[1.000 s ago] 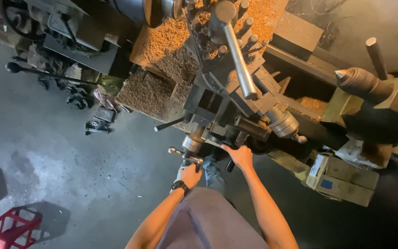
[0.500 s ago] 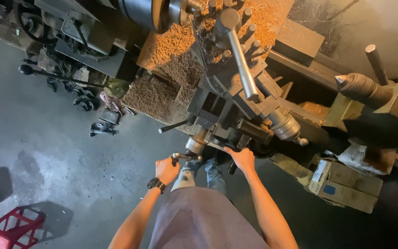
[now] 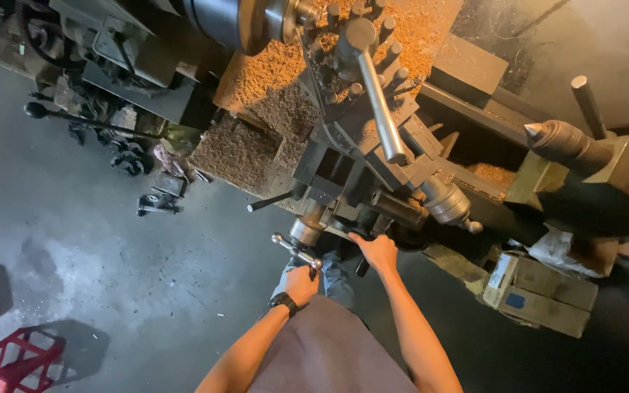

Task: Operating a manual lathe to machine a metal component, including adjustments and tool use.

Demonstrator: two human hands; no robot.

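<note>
A red plastic stool (image 3: 10, 360) stands on the grey concrete floor (image 3: 74, 240); cardboard boxes (image 3: 540, 295) sit under the tailstock (image 3: 584, 156).

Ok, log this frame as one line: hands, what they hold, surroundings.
left hand: grips crank handle | right hand: on lathe carriage control | wood chips on bed | red stool on floor
</note>
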